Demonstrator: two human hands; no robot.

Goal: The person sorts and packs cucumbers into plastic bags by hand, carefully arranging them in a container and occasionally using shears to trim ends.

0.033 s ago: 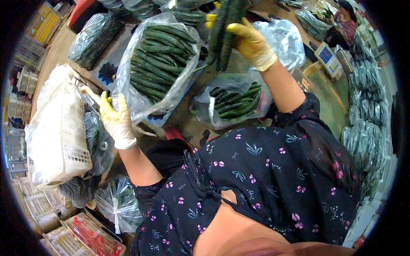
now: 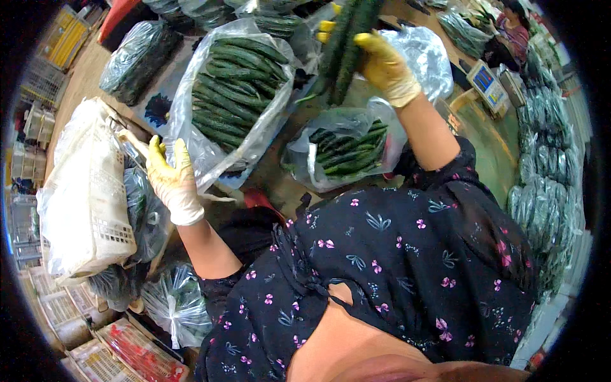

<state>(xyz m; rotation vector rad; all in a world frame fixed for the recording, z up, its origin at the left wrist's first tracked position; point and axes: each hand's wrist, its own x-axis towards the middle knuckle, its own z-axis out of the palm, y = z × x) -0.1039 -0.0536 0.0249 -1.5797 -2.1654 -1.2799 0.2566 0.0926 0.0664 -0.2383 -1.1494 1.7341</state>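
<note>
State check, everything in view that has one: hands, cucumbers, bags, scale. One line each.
Right hand: closed on held cucumbers
Left hand: open, contact with large bag unclear
Held cucumbers: raised
Large bag: open, packed cucumbers showing
Small bag: open, contents showing
Knotted bag: tied shut
Scale: on or off unclear

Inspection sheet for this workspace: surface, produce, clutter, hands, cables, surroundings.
Surface: blue-grey base under the large open clear bag.
Produce: large bag packed with cucumbers; smaller open clear bag also holds cucumbers.
Clutter: white perforated crate and tied clear bag at left.
Hands: gloved; right hand grips at least two cucumbers; left hand beside large bag, fingers apart, contact unclear.
Cables: nothing seen.
Surroundings: digital scale, rows of filled clear bags, another person.
</note>
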